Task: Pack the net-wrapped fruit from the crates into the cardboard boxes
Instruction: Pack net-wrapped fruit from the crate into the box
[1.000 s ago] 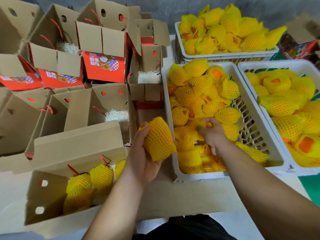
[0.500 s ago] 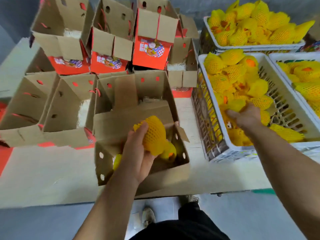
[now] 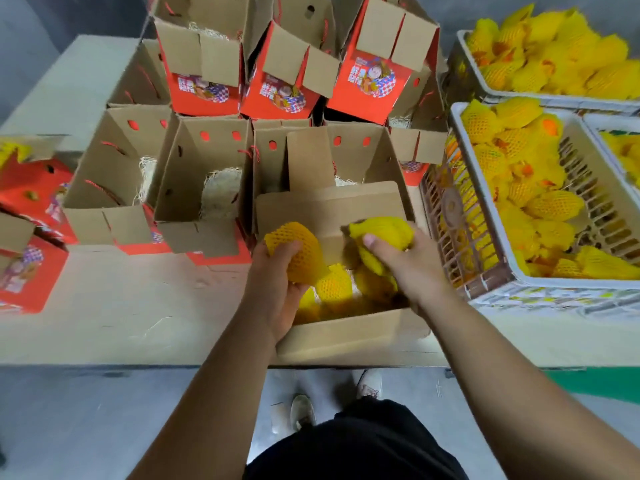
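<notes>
Left hand (image 3: 277, 271) gripping a yellow foam-net-wrapped fruit (image 3: 294, 249) over the open brown cardboard box (image 3: 346, 334) at lower centre of the desk (image 3: 121, 306), right hand (image 3: 405, 261), half a second ago in the white plastic crate (image 3: 491, 271) at right, now over the box clutching a second net-wrapped fruit (image 3: 382, 233), more wrapped fruit (image 3: 334, 285) inside.

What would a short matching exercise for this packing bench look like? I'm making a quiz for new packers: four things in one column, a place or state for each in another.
Things
1. left hand
2. right hand
3. white crate
4. open box nearest the person

Places or states
A. stands at the right, holding loose netted fruit
B. grips a netted fruit over the box's left side
C. at the bench edge, with fruit already inside
D. holds a netted fruit over the box's right side

Pairs: 1-B, 2-D, 3-A, 4-C
</notes>
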{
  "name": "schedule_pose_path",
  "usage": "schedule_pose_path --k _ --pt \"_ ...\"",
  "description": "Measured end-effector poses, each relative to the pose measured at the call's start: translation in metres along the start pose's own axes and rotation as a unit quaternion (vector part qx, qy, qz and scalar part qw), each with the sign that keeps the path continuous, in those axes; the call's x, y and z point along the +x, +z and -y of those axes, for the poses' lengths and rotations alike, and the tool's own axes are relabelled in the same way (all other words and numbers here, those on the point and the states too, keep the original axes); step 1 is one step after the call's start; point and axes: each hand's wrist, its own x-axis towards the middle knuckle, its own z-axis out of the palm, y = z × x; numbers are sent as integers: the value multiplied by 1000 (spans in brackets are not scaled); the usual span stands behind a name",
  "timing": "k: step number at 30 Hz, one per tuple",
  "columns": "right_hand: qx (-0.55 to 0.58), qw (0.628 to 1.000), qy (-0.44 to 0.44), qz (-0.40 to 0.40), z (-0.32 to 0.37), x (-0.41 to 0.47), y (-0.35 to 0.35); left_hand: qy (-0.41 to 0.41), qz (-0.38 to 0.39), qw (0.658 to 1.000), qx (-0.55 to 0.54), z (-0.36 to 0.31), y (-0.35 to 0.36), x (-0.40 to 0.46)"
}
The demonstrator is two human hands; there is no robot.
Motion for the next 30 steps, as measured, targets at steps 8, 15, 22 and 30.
schedule_pose_path --k 8,15,22,30 --pt "-354 900 120 223 -25 13 58 65 -4 987 149 11 -21 4" --pt "-522 758 117 374 -30 20 75 39 -18 990 136 13 -17 6" --pt "-533 734 127 400 -39 18 84 15 -16 982 187 18 -12 9" --pt "82 914 241 317 10 21 26 -62 79 975 199 28 16 11"
